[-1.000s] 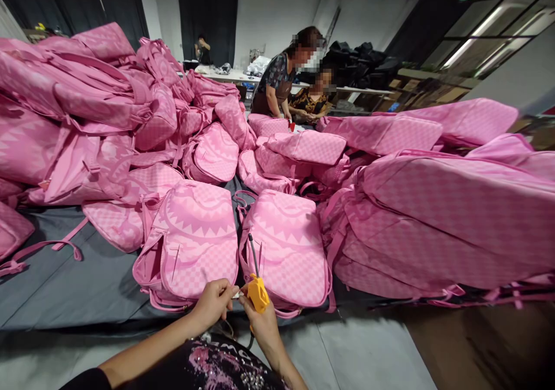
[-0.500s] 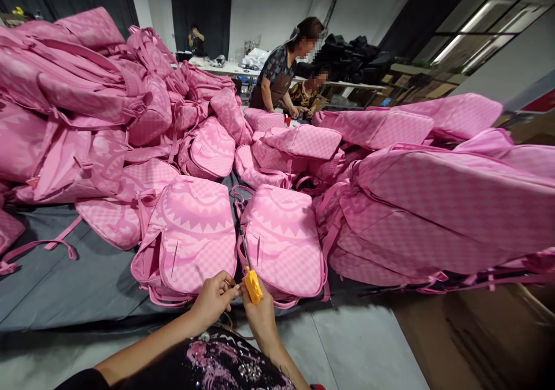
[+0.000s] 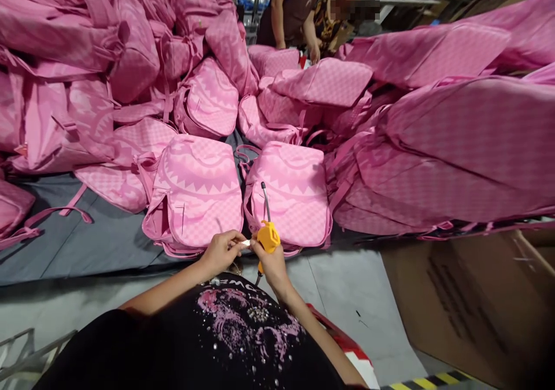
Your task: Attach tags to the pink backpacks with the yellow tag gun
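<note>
My right hand (image 3: pixel 273 267) is closed around a yellow corded tool (image 3: pixel 269 237) with a thin, dark-tipped metal tube pointing up and away from me. Between the fingertips of both hands is a small white piece (image 3: pixel 246 243), too small to identify. My left hand (image 3: pixel 221 253) is closed in a pinch on it. Just beyond the hands, two pink backpacks lie side by side, fronts up: a left backpack (image 3: pixel 203 193) with a side pocket gaping, and a right backpack (image 3: pixel 299 199) partly behind the tool. Both have a checked pattern and jagged-tooth print.
Piled pink backpacks (image 3: pixel 73 26) rise at the left, and more large backpacks (image 3: pixel 468 141) lie at the right. Dark cloth (image 3: pixel 113 240) covers the table. A cardboard box (image 3: pixel 459 297) stands at the lower right. Across the table, a person in a brown apron (image 3: pixel 295 11) works beside another person.
My view has tilted down, so the backpacks sit higher in the picture. The yellow tool has turned more upright in my right hand. The white piece now shows clearly between my fingertips.
</note>
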`<state>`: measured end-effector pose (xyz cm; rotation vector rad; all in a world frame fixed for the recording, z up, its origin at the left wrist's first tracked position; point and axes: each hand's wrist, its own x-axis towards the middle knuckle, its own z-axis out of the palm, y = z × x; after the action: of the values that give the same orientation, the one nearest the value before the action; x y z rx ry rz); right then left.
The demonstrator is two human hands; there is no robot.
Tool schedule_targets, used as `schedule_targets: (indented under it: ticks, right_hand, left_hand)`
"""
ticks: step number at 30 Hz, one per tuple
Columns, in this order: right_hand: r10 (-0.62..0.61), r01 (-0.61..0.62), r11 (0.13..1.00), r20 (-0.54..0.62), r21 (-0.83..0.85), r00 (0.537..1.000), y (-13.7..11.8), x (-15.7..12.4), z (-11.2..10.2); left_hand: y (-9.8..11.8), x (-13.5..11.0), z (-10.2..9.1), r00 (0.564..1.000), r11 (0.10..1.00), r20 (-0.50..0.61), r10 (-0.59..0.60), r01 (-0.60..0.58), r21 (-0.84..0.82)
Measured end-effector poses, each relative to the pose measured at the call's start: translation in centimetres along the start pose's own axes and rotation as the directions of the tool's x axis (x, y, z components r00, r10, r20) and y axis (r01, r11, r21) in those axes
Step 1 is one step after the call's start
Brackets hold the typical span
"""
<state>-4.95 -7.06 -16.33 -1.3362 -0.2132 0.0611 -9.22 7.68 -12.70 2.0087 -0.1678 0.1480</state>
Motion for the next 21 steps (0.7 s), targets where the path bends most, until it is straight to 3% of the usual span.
schedule_targets:
  ticks: [4, 7, 9, 13, 18, 21]
  right_hand:
    - [0.012, -0.013, 0.999, 0.041, 0.035, 0.999, 0.6, -0.1, -0.1]
    - [-0.005, 0.005, 1.0, 0.012, 0.009, 1.0, 0.7, 0.0, -0.2]
    - [-0.012, 0.012, 1.0, -0.015, -0.001, 1.0, 0.4, -0.1, -0.3]
    - [0.014, -0.014, 1.0, -0.022, 0.012, 1.0, 0.6, -0.1, -0.2]
    - [-0.044, 0.044, 0.998, -0.017, 0.039, 0.999, 3.8, 1.5, -0.3]
    - [-0.039, 0.039, 0.999, 0.03, 0.0, 0.999, 5.2, 2.2, -0.8]
  left_hand:
    - [-0.6, -0.1, 0.1, 0.991, 0.981, -0.024, -0.129, 0.124, -0.149]
    - [-0.8, 0.0, 0.1, 0.988, 0.964, -0.02, -0.154, 0.146, -0.223]
    - [-0.6, -0.1, 0.1, 0.995, 0.982, -0.019, -0.1, 0.095, -0.161]
    - [-0.9, -0.4, 0.6, 0.996, 0.988, -0.014, 0.086, -0.084, 0.129]
    - [-3.6, 0.5, 1.1, 0.939, 0.894, -0.018, 0.344, -0.322, 0.313]
    - [-5.3, 1.1, 1.5, 0.923, 0.867, -0.004, 0.385, -0.361, 0.343]
